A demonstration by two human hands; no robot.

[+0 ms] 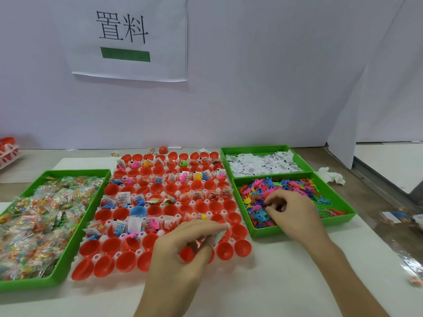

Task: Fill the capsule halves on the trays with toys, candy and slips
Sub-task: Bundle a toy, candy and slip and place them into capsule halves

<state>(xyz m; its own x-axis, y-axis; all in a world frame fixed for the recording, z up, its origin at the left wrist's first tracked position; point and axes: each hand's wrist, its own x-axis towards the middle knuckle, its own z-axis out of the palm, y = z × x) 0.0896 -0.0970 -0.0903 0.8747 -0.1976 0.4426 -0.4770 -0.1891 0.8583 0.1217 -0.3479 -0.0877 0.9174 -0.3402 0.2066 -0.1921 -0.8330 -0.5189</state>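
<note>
- On the wall behind, the paper sign reads "置料" over a green bar.
- Capsule halves stand mid-worktop; the near rows are empty (so the filling is partway, I judge).
- Right hand pinches toys in the green bin; next, it should carry one to an empty half.
- Left hand is over the near halves, its fingers curled on a small clear piece.
</note>
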